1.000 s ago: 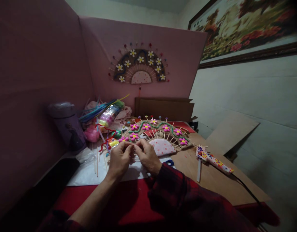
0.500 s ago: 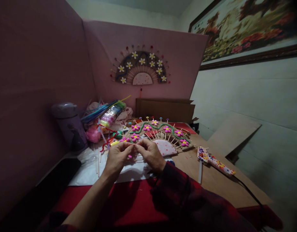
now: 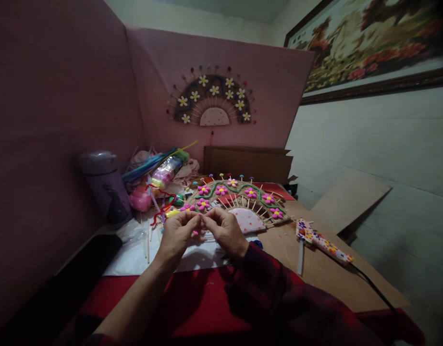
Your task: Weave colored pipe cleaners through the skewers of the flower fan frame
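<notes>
My left hand (image 3: 178, 236) and my right hand (image 3: 227, 231) meet at the fingertips, both pinched closed. Whatever lies between the fingertips is too small to make out. Just beyond them a fan-shaped craft piece (image 3: 261, 192) rests on the table, with pink clay flowers, a green wavy line and thin sticks. Its half-round base (image 3: 247, 220) is white with pink dots. A bit of pink shows under my fingers, partly hidden. White sheeting (image 3: 128, 259) lies beneath my hands.
A purple tumbler (image 3: 108, 192) stands at the left, beside bagged coloured clay (image 3: 166, 173). A flowered glue gun (image 3: 324, 242) with a cord lies at the right. Another fan (image 3: 214, 91) is on the pink panel behind. A dark object (image 3: 88, 259) lies at the front left.
The view has shifted slightly, moving the scene a little to the right. My hands stay pinched together in nearly the same place.
</notes>
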{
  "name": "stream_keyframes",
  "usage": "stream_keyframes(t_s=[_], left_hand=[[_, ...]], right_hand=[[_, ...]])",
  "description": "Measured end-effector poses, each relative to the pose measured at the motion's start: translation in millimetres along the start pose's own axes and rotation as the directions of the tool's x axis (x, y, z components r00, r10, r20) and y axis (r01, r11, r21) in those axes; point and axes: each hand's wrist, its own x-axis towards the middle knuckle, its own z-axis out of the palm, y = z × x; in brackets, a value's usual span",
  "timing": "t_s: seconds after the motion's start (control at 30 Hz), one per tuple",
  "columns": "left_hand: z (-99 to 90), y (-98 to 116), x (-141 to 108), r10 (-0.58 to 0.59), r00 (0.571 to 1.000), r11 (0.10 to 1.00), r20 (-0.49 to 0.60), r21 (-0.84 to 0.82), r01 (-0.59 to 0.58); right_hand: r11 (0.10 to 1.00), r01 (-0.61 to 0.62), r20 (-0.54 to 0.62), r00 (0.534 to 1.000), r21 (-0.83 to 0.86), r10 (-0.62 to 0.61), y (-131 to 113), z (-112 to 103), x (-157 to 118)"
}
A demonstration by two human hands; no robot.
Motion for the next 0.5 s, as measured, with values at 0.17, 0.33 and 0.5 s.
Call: stream_keyframes(t_s=[0.17,0.33,0.5], left_hand=[[0.0,-2.1,1.6,0.039,0.999,0.995,0.005,0.088,-0.039],[1.2,-6.9,0.9,0.176,0.984,0.947,0.019,0.269,-0.174],[3.3,-9.0,-3.0,0.366,0.931,0.795,-0.004,0.521,-0.311]], right_hand=[[0.993,0.01,-0.055,0.998,-0.117,-0.017,-1.5,-1.2,1.0],[0.979,0.083,-0.064,0.993,-0.188,-0.096,-0.7,1.0,-2.2],[0.927,0.167,-0.026,0.982,-0.336,-0.187,3.0,5.3,-9.1]])
